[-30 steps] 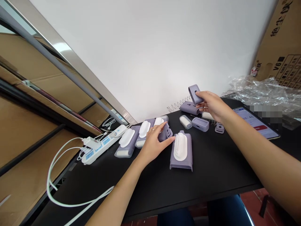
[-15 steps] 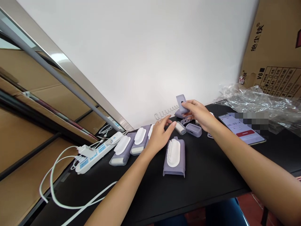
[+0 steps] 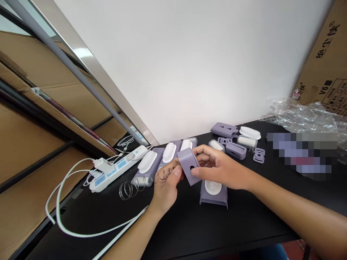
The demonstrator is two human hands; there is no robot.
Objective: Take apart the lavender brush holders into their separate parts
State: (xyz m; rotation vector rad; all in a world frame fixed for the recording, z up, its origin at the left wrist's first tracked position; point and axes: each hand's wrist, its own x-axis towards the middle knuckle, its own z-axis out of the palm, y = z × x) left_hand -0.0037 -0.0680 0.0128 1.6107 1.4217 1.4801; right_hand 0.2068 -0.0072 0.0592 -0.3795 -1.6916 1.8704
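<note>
My right hand [image 3: 221, 170] grips a purple plastic housing [image 3: 187, 162] with a dark round hole in its side. My left hand [image 3: 166, 187] is closed, its thumb pressed over a thin metal coil spring [image 3: 139, 184]. From that hand the spring stretches out to the left, its free end hanging over the table; its other end runs toward the housing, where fingers hide it. Just below the right hand, a purple body with a white oval brush [image 3: 213, 188] lies on the table, partly covered. Left of the hands rest several similar purple bodies with white brushes [image 3: 148, 162].
At the back right lie a purple shell [image 3: 223, 129], a white brush head [image 3: 249, 133], a purple frame [image 3: 235, 151] and flat slotted plates [image 3: 259, 155]. A power strip [image 3: 119, 168] with white cables [image 3: 89, 236] sits left. Clear plastic wrap [image 3: 309, 115] lies right, beside a cardboard box [image 3: 322, 68].
My right hand has brought the purple housing and spring leftward and down from the back of the table. My left hand has closed on the spring. The view has shifted.
</note>
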